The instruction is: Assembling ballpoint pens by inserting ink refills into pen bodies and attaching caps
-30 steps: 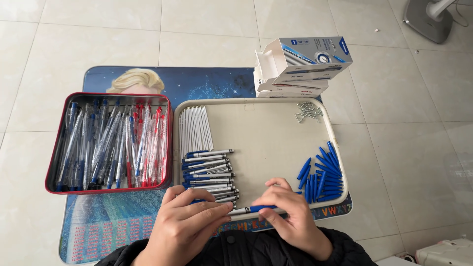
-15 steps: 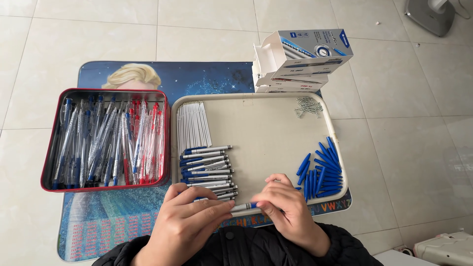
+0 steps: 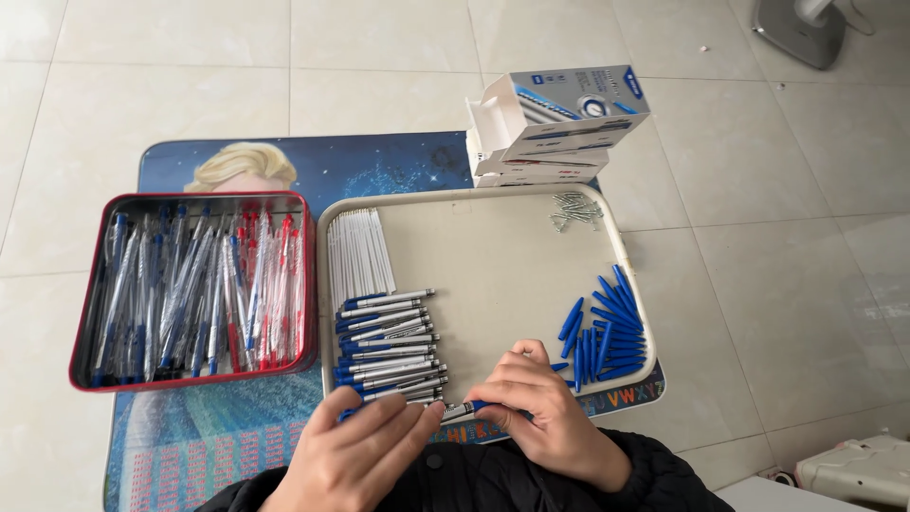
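Pale floor tiles surround a low worktop [image 3: 398, 166] bearing a beige plastic tray [image 3: 493, 265]. Left hand [image 3: 355, 460] and right hand [image 3: 550, 422] both pinch one silver-and-blue pen [image 3: 462, 410] at its near rim.

Soft even daylight, bright scene. Floor tiles [image 3: 142, 76] far above hands pale, slight sheen, no hard glare. Faint short shadows beside tray [image 3: 493, 204] and red tin [image 3: 190, 377]. Focus sharp overall; hands slightly soft. Mild wide-angle bend at edges.

silver pen [image 3: 462, 411] with blue end, held level
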